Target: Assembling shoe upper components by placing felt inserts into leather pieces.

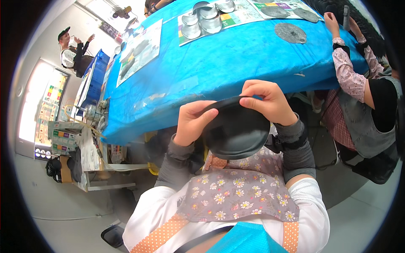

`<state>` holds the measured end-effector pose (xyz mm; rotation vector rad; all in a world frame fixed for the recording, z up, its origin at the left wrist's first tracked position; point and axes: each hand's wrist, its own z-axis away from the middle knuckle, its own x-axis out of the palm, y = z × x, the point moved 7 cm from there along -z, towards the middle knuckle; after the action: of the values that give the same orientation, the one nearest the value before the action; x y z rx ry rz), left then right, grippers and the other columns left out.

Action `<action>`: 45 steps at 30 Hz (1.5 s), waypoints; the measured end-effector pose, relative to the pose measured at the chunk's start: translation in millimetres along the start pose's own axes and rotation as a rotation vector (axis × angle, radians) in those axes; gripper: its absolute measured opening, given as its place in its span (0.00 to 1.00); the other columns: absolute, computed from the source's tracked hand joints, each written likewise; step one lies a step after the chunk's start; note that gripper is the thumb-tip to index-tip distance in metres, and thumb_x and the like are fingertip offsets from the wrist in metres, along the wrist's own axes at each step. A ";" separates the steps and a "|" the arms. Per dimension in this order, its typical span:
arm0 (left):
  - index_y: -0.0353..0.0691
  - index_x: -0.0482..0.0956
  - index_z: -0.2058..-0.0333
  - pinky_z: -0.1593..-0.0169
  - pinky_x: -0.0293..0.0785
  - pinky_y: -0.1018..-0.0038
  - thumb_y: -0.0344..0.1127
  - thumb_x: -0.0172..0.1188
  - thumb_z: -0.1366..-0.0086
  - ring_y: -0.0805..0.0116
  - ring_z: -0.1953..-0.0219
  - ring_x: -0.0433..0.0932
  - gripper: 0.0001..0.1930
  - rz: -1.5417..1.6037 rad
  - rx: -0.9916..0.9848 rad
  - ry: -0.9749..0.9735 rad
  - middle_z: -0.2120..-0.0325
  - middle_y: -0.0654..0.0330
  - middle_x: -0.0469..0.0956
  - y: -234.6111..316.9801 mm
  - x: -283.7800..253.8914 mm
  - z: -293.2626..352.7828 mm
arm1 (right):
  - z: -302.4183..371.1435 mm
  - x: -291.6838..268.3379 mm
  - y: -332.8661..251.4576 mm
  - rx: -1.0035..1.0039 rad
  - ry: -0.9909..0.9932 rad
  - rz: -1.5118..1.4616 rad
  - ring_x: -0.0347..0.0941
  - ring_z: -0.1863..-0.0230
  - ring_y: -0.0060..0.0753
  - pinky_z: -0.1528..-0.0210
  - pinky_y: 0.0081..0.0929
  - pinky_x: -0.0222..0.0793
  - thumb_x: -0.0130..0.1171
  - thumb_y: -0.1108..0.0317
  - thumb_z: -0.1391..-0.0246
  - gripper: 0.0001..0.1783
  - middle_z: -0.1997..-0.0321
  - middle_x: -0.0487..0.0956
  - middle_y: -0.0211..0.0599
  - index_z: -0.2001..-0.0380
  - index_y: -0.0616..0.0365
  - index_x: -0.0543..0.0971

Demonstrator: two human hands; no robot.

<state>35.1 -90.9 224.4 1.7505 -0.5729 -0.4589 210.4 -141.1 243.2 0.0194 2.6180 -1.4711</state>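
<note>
In front of my chest, both hands hold up a black, rounded, cup-shaped piece [237, 137] with a rolled lower edge. My left hand [193, 120] pinches its upper left rim, the thumb lying over the edge. At the top right of the rim, my right hand [270, 101] grips it between thumb and bent fingers. The piece is clear of the table, over my flowered apron. I cannot tell its exact kind.
A blue-covered table [211, 69] stands ahead. On it are several silver cup shapes [201, 27], a dark grey round flat piece [290, 33] and a printed sheet [141, 50]. A co-worker's hand [332, 24] is at the right; another person [74, 55] is far left.
</note>
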 end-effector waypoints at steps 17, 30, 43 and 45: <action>0.37 0.64 0.86 0.80 0.48 0.79 0.40 0.50 0.33 0.85 0.82 0.54 0.22 -0.150 -0.115 -0.168 0.87 0.75 0.59 -6.3 -1.5 1.4 | 14.2 -14.3 29.5 0.342 0.019 -0.297 0.54 0.81 0.08 0.81 0.14 0.49 0.54 0.53 0.41 0.24 0.84 0.64 0.13 0.84 0.60 0.74; 0.38 0.67 0.56 0.59 0.66 0.80 0.36 0.69 0.48 0.79 0.68 0.69 0.24 -0.332 0.131 0.115 0.71 0.65 0.72 -4.9 1.6 -21.4 | 8.3 9.5 -10.3 -0.033 -0.026 0.519 0.67 0.83 0.49 0.81 0.33 0.60 0.60 0.57 0.50 0.17 0.84 0.70 0.49 0.81 0.60 0.79; 0.32 0.77 0.64 0.66 0.64 0.83 0.33 0.57 0.38 0.81 0.69 0.69 0.09 0.084 -0.178 -0.182 0.73 0.69 0.73 -38.6 -38.6 -10.0 | 15.0 -7.2 -16.2 -0.011 -0.082 0.164 0.49 0.86 0.37 0.82 0.30 0.48 0.58 0.69 0.47 0.20 0.88 0.57 0.41 0.87 0.65 0.65; 0.33 0.75 0.66 0.67 0.64 0.83 0.32 0.59 0.40 0.82 0.70 0.68 0.08 0.049 -0.206 -0.079 0.73 0.69 0.72 -14.4 -18.3 -15.2 | 12.7 -6.9 -12.7 -0.004 -0.095 0.171 0.50 0.86 0.38 0.82 0.31 0.48 0.59 0.69 0.48 0.19 0.88 0.58 0.42 0.87 0.65 0.66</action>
<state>31.3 -65.3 214.3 1.5244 -0.6017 -0.5359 217.6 -158.2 248.4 0.1639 2.4760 -1.3746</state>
